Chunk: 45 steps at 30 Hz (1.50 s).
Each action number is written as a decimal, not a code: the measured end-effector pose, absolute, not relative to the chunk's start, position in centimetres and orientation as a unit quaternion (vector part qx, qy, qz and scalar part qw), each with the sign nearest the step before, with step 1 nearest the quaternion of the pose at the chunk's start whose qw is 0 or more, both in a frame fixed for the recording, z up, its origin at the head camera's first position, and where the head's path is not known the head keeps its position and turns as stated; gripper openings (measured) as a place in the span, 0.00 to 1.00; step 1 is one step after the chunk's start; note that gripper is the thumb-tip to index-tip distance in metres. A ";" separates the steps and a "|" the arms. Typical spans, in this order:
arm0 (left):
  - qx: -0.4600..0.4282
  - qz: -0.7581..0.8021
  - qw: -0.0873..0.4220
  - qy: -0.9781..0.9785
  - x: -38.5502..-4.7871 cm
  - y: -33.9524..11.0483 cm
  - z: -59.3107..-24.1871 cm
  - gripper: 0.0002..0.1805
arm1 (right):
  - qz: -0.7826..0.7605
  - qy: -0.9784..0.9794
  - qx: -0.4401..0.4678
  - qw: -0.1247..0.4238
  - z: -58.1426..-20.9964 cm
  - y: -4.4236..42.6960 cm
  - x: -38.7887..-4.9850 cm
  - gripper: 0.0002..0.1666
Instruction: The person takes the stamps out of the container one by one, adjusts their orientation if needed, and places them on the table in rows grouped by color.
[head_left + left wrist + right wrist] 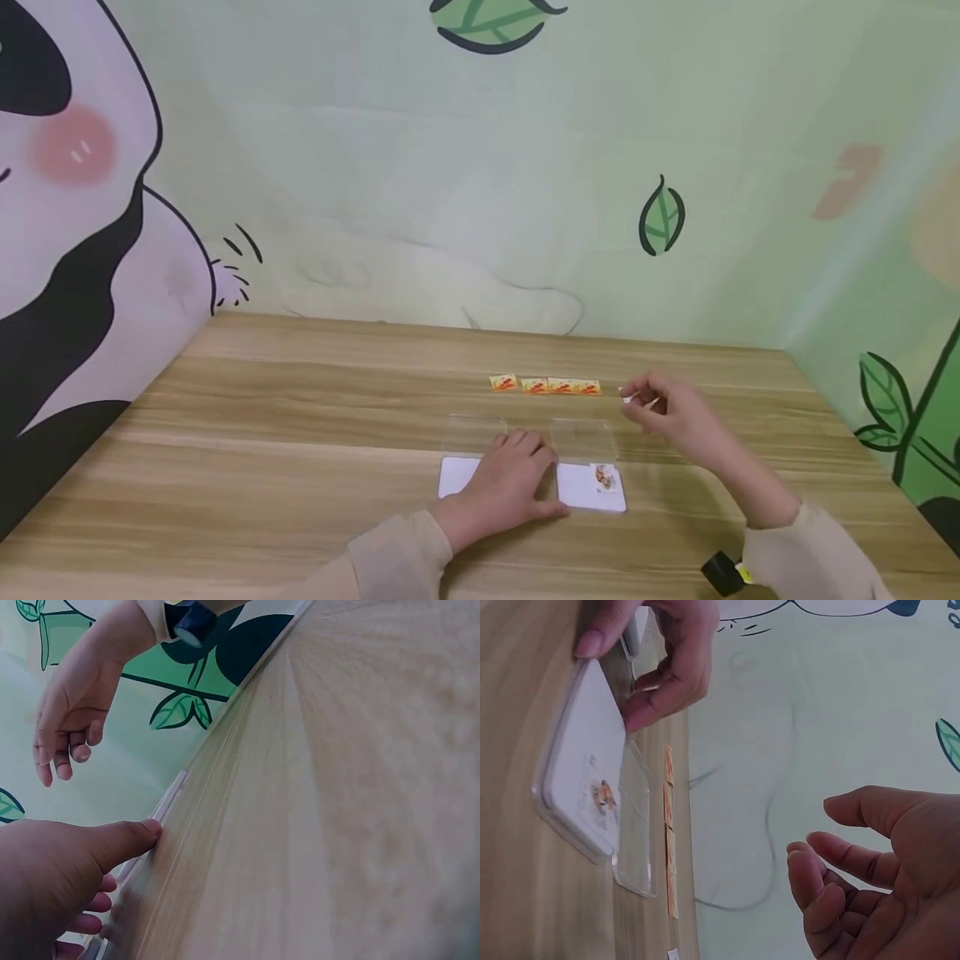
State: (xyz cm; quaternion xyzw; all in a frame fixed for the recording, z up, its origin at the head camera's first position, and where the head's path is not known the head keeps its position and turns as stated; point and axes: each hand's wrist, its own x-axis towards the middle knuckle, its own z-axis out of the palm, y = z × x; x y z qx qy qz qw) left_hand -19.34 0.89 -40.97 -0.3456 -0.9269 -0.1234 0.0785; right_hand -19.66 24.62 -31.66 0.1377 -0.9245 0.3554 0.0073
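Note:
My left hand (pixel 508 482) lies between two shallow white cases with clear lids folded back. Its thumb and fingers hold the left edge of the right case (pixel 581 492); the left case (pixel 456 475) is partly hidden behind the hand. On the right case sits a small square stamp-like piece (pixel 604 478) with an orange-brown picture, close to its far right corner. Above the table my right hand (pixel 675 414) hovers with fingers loosely curled, thumb and index finger apart and nothing between them. Beside those fingertips in the head view is a small white piece (pixel 673 954) on the table.
Several small orange-and-yellow pieces (pixel 562 387) lie in a row behind the cases. The clear lids (pixel 583 440) rest flat on the wood-grain table (pixel 262 433). A painted wall (pixel 375 208) rises at the table's back edge. A black device (pixel 723 573) sits at the right wrist.

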 end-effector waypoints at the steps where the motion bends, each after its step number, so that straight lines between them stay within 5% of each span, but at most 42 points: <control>1: -0.346 -0.122 0.080 -0.927 -19.4 0.9 -41.0 0.32 | 0.355 -0.924 0.140 0.008 -31.8 24.6 -19.5 0.15; 45: -0.343 -0.101 0.071 -0.931 -19.4 1.1 -40.8 0.34 | 0.329 -0.924 0.195 -0.009 -36.7 24.7 -17.7 0.16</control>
